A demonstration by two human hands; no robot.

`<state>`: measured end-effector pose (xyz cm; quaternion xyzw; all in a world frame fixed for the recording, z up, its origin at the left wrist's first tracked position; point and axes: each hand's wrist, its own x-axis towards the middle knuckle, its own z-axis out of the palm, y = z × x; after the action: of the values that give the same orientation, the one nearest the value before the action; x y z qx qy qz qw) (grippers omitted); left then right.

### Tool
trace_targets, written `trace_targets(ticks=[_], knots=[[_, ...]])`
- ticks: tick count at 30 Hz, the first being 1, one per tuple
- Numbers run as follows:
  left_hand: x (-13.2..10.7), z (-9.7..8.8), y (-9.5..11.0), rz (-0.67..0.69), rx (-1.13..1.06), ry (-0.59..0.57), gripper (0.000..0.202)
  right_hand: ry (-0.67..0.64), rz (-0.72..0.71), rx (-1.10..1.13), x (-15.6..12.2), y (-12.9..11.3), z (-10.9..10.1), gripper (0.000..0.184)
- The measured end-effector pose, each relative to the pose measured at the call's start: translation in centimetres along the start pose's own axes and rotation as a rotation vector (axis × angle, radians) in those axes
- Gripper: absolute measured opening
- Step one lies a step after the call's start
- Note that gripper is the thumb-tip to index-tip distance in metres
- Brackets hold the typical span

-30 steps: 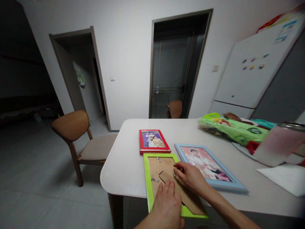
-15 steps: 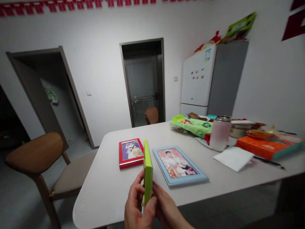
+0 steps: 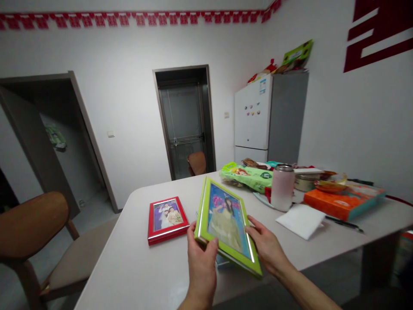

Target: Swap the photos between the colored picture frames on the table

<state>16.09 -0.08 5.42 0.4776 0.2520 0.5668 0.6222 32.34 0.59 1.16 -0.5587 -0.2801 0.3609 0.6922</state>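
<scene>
A lime-green picture frame (image 3: 226,221) is tilted above the table, its photo of a person in a long pale dress facing up toward me. My left hand (image 3: 202,262) grips its lower left corner, thumb on the front. On the frame's right edge, my right hand (image 3: 266,243) is closed with the fingers over the border. To the left, a red picture frame (image 3: 168,218) lies flat with its photo up. Behind the green frame, the light blue frame (image 3: 222,260) is almost wholly hidden; only a sliver shows.
A green snack bag (image 3: 250,176), a pink bottle (image 3: 282,188), white paper napkin (image 3: 300,220), black pen (image 3: 344,224) and orange box (image 3: 343,199) crowd the table's right side. A wooden chair (image 3: 35,228) stands at the left. Beyond are a fridge (image 3: 251,120) and a doorway.
The green frame has turned from edge-on to show its photo, and it now covers most of the blue frame. My hands have moved apart to its corner and side. The view has shifted slightly.
</scene>
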Motion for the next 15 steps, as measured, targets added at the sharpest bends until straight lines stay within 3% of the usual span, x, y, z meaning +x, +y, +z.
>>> trace_targets(ticks=[3,5,9,12,15], knots=[[1.5,-1.1,-2.7,-0.136,0.064,-0.016,0.064,0.019,-0.119,-0.466,3.7,-0.1,-2.6,0.055],[2.0,-1.7,-4.7,-0.169,0.11,-0.037,0.065,0.0,-0.163,-0.614,5.5,0.0,-3.5,0.049],[2.5,-2.6,-7.4,-0.159,0.408,-0.02,0.056,-0.039,-0.195,-0.705,7.5,0.8,-3.9,0.04],[2.4,-3.0,-7.7,-0.157,0.723,-0.011,0.055,-0.055,-0.212,-0.766,8.3,1.5,-3.5,0.041],[2.1,-3.3,-7.3,-0.173,0.873,-0.038,0.056,-0.062,-0.207,-0.803,8.8,2.0,-3.2,0.043]])
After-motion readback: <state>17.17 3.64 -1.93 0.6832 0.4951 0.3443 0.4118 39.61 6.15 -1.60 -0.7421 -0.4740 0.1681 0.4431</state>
